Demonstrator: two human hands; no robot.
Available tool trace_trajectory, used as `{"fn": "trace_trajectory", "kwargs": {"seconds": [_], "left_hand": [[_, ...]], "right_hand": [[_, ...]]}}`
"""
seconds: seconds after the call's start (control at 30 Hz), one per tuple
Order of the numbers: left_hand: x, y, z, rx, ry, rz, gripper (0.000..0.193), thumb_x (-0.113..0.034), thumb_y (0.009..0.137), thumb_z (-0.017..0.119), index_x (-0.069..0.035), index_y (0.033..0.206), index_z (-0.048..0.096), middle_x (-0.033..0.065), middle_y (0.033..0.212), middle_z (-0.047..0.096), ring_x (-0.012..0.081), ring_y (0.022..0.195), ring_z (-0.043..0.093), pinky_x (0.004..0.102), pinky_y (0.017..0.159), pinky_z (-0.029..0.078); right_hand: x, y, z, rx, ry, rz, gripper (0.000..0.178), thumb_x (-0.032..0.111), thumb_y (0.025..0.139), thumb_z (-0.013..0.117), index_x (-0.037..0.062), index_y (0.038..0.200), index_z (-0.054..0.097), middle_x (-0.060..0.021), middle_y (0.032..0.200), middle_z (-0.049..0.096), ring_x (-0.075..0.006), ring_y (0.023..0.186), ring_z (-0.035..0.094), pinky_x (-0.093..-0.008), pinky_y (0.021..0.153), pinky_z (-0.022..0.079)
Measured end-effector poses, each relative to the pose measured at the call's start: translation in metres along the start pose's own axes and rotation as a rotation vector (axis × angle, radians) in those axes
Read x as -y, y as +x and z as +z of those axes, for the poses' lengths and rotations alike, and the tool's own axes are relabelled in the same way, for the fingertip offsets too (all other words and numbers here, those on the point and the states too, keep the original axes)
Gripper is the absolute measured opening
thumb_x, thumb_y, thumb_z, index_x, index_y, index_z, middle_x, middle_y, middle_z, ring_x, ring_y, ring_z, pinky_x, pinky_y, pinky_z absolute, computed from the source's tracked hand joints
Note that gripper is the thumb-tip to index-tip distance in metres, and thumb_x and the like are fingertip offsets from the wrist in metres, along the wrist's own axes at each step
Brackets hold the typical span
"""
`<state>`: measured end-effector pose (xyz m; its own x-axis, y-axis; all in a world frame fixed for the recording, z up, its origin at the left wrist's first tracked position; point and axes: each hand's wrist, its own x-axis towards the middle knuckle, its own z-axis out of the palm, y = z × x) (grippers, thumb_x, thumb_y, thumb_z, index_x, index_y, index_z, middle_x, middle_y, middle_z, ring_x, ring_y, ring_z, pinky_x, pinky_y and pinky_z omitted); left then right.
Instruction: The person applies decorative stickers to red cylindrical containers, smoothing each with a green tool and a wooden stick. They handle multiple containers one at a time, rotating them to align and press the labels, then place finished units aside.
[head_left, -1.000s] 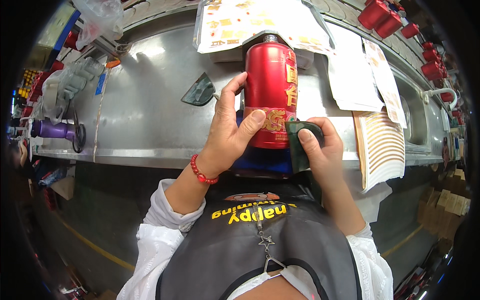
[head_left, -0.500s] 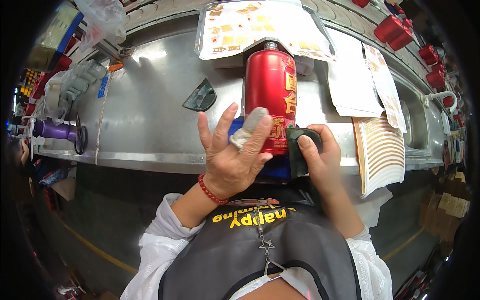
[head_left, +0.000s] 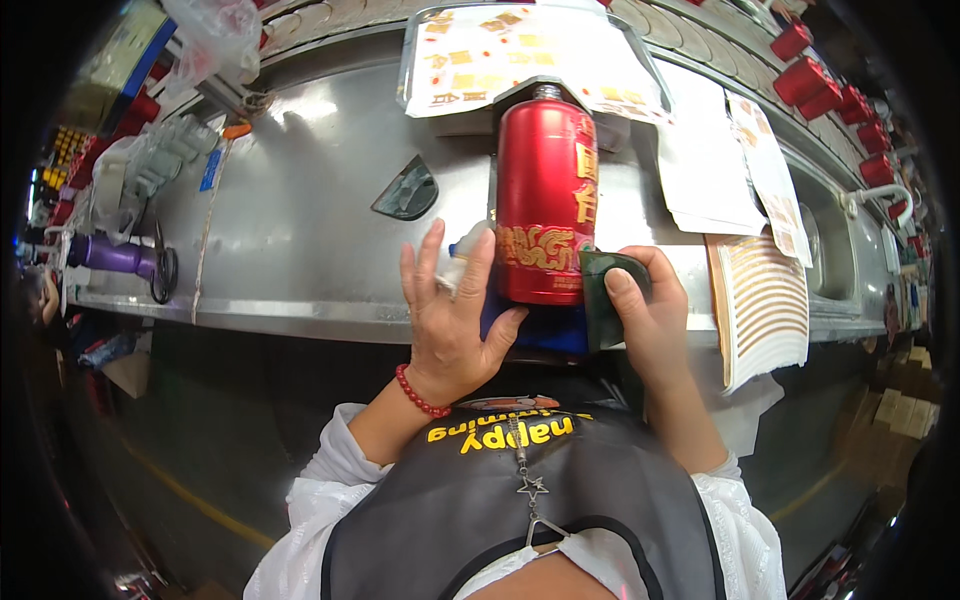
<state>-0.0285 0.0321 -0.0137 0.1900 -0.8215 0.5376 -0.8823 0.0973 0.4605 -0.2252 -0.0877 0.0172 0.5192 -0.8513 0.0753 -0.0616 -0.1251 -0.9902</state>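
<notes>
A red bottle [head_left: 538,190] with gold raised lettering and a gold pattern band lies with its neck pointing away, its neck end at a dark angled support [head_left: 520,92]. Beneath its near end shows a blue pad [head_left: 550,330]. My left hand [head_left: 445,325] is beside the bottle's lower left, fingers spread; a white wrap [head_left: 456,270] covers one finger. In my right hand [head_left: 655,315] is a flat dark green scraper [head_left: 600,298], pinched between thumb and fingers at the bottle's lower right. A similar dark green piece [head_left: 408,192] rests on the metal table, left of the bottle.
Behind the bottle stands a clear tray [head_left: 408,75] with sheets of gold and red stickers. White papers [head_left: 700,160] and a sheet with curved strips [head_left: 765,305] lie right, near a sink [head_left: 835,240]. A purple cup [head_left: 110,255] and small glasses [head_left: 165,155] are left.
My left hand has drawn left and down, off the front of the bottle, showing its gold band. The scraper stays in my right hand at almost the same spot.
</notes>
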Motion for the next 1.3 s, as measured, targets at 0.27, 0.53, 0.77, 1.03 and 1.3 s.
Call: {"fn": "trace_trajectory", "kwargs": {"seconds": [0.27, 0.53, 0.77, 1.03, 1.3], "left_hand": [[0.002, 0.029, 0.001, 0.048, 0.081, 0.094, 0.093, -0.044, 0.08, 0.081, -0.004, 0.153, 0.039, 0.0198, 0.148, 0.048, 0.0439, 0.142, 0.034, 0.0683, 0.116, 0.016], [-0.003, 0.03, -0.002, 0.089, 0.085, 0.036, 0.096, -0.056, 0.087, 0.071, 0.005, 0.152, 0.036, 0.0243, 0.149, 0.046, 0.0471, 0.143, 0.033, 0.0672, 0.116, 0.016], [0.001, 0.027, -0.005, 0.139, 0.102, 0.02, 0.102, -0.062, 0.085, 0.07, 0.007, 0.152, 0.034, 0.0247, 0.151, 0.044, 0.0463, 0.143, 0.032, 0.0672, 0.116, 0.016], [0.012, 0.022, 0.002, 0.125, 0.077, 0.017, 0.105, -0.062, 0.084, 0.071, 0.005, 0.154, 0.032, 0.0226, 0.151, 0.044, 0.0468, 0.143, 0.032, 0.0677, 0.115, 0.017], [0.0, 0.028, -0.002, 0.07, 0.137, 0.12, 0.084, -0.049, 0.084, 0.076, -0.018, 0.155, 0.044, 0.0178, 0.145, 0.052, 0.0462, 0.141, 0.034, 0.0701, 0.115, 0.015]], "right_hand": [[0.007, 0.002, 0.003, 0.085, -0.697, -0.644, 0.061, -0.011, 0.077, 0.064, 0.0118, 0.134, 0.066, -0.0241, 0.147, 0.05, -0.0392, 0.126, 0.054, -0.0429, 0.105, 0.047], [-0.007, 0.003, 0.002, 0.021, -0.705, -0.659, 0.061, -0.011, 0.077, 0.065, 0.0117, 0.134, 0.066, -0.0227, 0.141, 0.053, -0.0401, 0.124, 0.054, -0.0454, 0.104, 0.048], [-0.012, 0.003, -0.009, 0.009, -0.714, -0.635, 0.066, -0.014, 0.075, 0.063, 0.0111, 0.136, 0.064, -0.0208, 0.137, 0.055, -0.0394, 0.122, 0.055, -0.0456, 0.103, 0.049], [-0.012, 0.005, -0.005, 0.011, -0.701, -0.641, 0.067, -0.013, 0.077, 0.064, 0.0113, 0.14, 0.061, -0.0208, 0.137, 0.055, -0.0394, 0.121, 0.054, -0.0456, 0.102, 0.049], [-0.014, 0.003, -0.002, 0.036, -0.716, -0.617, 0.066, -0.01, 0.079, 0.065, 0.0118, 0.141, 0.06, -0.0214, 0.138, 0.053, -0.0401, 0.121, 0.054, -0.0458, 0.101, 0.049]]}}
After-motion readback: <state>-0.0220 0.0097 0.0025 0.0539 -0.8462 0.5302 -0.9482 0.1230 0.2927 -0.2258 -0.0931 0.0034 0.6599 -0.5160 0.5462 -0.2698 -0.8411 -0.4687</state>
